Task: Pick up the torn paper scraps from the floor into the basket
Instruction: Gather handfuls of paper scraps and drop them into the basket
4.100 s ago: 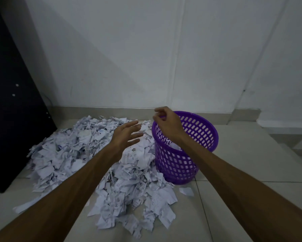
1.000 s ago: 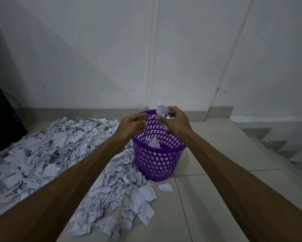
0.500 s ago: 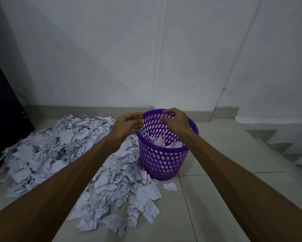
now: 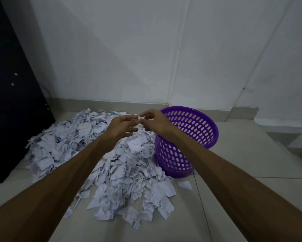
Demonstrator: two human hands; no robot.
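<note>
A big heap of torn white paper scraps (image 4: pixel 111 173) covers the tiled floor from centre to left. A purple perforated plastic basket (image 4: pixel 174 159) stands upright against the heap's right edge; its inside is hidden from here. My left hand (image 4: pixel 122 126) and my right hand (image 4: pixel 157 123) hover side by side above the far part of the heap, just left of the basket rim. Their fingers are spread and the fingertips nearly touch. I see no scrap clearly held in either hand.
One loose scrap (image 4: pixel 185 185) lies on the tile in front of the basket. A black cabinet (image 4: pixel 10 102) borders the heap on the left. White walls with a skirting close off the back. A low step (image 4: pixel 286 135) rises at the right.
Both hands have left the basket opening and swung left over the heap. The scraps held a second ago are no longer in my fingers. The view has turned left.
</note>
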